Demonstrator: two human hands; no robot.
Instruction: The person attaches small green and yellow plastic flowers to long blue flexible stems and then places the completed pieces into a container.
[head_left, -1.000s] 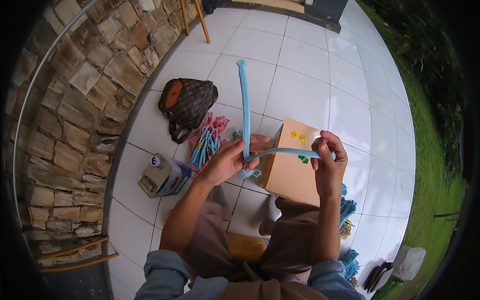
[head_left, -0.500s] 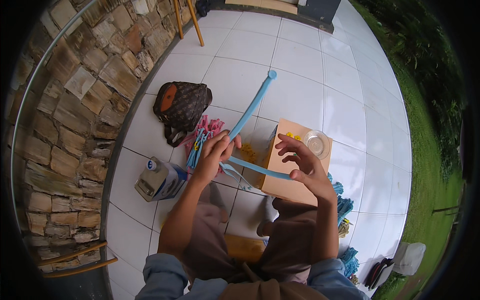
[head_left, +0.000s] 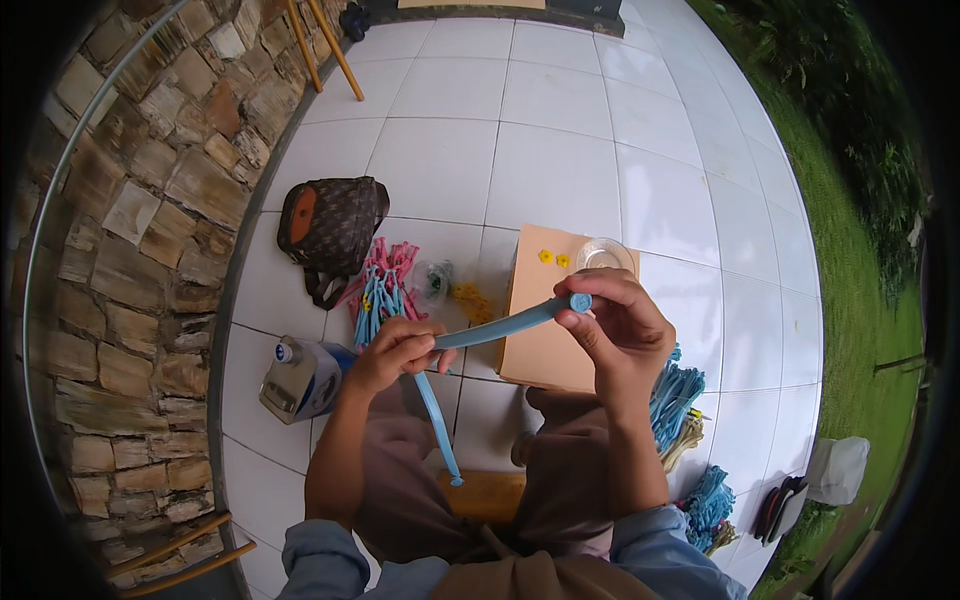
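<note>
My left hand [head_left: 398,356] is closed around the middle of a long, soft-looking blue strip [head_left: 505,324]. The strip's other half hangs down from the left fingers, past my lap, to a small knobbed end. Between thumb and fingers, my right hand [head_left: 632,335] pinches the strip near its other end, which has a flat round disc. The stretch between my hands is nearly straight and slopes up to the right, over a tan cardboard box [head_left: 545,360]. On the box top lie two small yellow flower-shaped pieces [head_left: 554,259] beside a clear round dish [head_left: 603,250].
A pile of pink and blue strips [head_left: 378,300], a clear plastic bag [head_left: 432,280] and yellow pieces [head_left: 471,300] lie left of the box. A brown backpack [head_left: 335,225] and a jug [head_left: 300,380] stand near the stone wall. Blue bundles [head_left: 678,395] lie at right.
My right hand has let go of the lower half and now pinches the disc end. That end swung from pointing up and away to pointing right; the other half now hangs down.
</note>
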